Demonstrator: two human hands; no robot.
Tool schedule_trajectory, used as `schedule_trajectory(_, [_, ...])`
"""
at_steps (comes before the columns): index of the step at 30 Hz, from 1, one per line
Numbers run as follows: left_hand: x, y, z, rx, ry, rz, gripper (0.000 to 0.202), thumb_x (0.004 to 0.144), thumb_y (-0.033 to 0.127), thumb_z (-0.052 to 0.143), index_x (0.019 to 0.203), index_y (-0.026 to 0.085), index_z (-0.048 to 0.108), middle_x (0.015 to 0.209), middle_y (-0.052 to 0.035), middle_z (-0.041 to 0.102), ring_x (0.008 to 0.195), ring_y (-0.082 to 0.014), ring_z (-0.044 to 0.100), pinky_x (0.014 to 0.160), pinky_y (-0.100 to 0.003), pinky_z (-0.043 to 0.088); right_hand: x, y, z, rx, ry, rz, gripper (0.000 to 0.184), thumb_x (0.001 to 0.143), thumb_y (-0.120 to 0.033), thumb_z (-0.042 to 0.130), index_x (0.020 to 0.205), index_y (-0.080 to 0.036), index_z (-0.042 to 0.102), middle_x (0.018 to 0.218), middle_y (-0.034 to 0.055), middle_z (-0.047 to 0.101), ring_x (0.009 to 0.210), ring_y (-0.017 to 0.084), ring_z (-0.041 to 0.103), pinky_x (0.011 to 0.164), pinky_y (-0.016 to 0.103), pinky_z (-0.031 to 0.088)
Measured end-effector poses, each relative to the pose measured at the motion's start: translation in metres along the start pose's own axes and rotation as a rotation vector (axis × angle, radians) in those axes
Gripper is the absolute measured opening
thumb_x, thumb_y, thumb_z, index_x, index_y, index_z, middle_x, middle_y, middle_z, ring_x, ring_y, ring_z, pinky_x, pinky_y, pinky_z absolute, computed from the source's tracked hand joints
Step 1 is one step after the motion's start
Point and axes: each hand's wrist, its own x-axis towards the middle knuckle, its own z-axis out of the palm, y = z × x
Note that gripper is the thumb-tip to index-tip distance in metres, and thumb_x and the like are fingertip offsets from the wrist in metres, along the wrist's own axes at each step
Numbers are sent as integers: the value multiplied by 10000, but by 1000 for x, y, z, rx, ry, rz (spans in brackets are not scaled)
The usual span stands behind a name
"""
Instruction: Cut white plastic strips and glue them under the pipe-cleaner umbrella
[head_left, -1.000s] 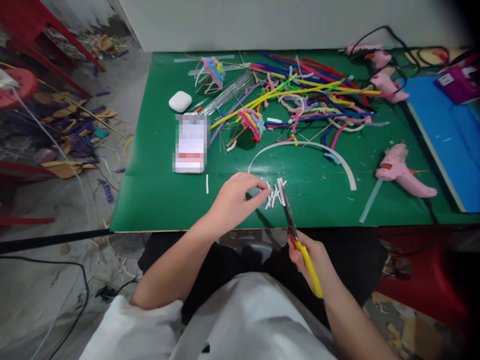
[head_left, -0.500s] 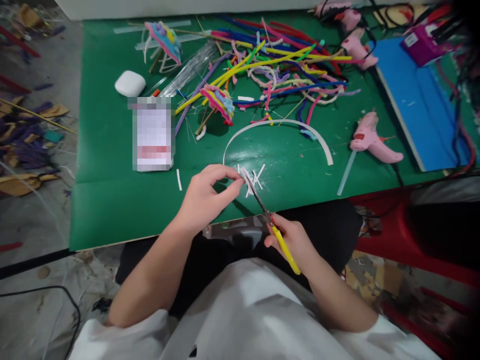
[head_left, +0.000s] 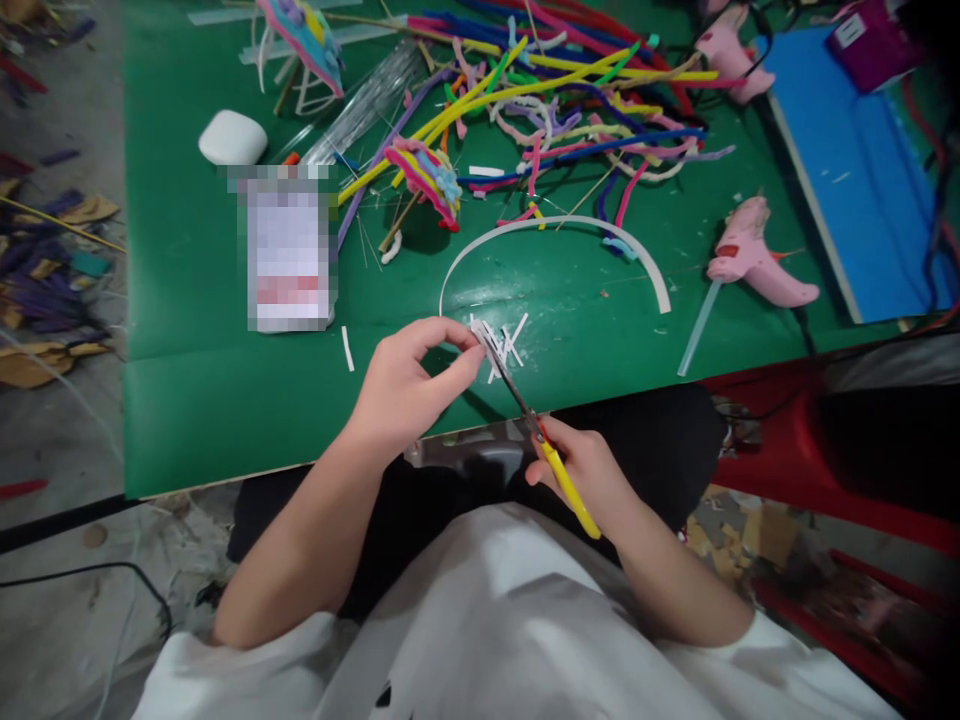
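Observation:
My left hand (head_left: 420,375) pinches a narrow white strip (head_left: 553,222) between thumb and fingertips near the table's front edge. The strip arcs up over the table to the right, and its near part disappears behind my fingers. My right hand (head_left: 589,470) grips scissors (head_left: 568,485) with yellow handles. Their blades point up and left, reaching my left fingertips; whether they are closed on the strip I cannot tell. Short white cut pieces (head_left: 514,340) lie in a small heap under the blade tips. Another short piece (head_left: 347,348) lies apart, left of my left hand.
A phone (head_left: 289,250) with a blurred screen and a white case (head_left: 232,138) lie at left. Colourful fuzzy stems (head_left: 570,90) and a small fuzzy flower-like piece (head_left: 427,180) cover the back. At right are a pink glue gun (head_left: 757,255) and a blue board (head_left: 855,170).
The view has shifted slightly, so the table's things sit a little higher. Both hands keep nearly the same pose, with the scissor tips still at my left fingertips.

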Motion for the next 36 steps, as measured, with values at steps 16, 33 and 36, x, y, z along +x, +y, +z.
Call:
schedule_trajectory(16, [2, -2, 1, -124, -24, -38, 78, 752, 223, 614, 688, 179, 615, 734, 6, 667, 738, -138, 614, 740, -264, 474, -1, 6, 3, 21, -42, 25, 593, 695, -784, 427, 622, -196, 392, 553, -41, 368, 540, 101, 266, 489, 226, 260])
schedule_trajectory(33, [3, 0, 1, -162, -35, -58, 71, 741, 211, 619, 681, 172, 615, 725, 9, 661, 733, -129, 604, 734, -251, 459, 0, 6, 5, 34, -41, 40, 558, 697, -743, 477, 605, -203, 370, 542, -41, 353, 531, 101, 267, 483, 232, 262])
schedule_trajectory(36, [3, 0, 1, -158, -36, -77, 79, 739, 224, 621, 682, 170, 615, 730, 2, 662, 741, -137, 607, 737, -261, 464, 0, 6, 5, 32, -41, 39, 550, 700, -731, 487, 606, -202, 370, 541, -42, 355, 534, 101, 262, 484, 230, 262])
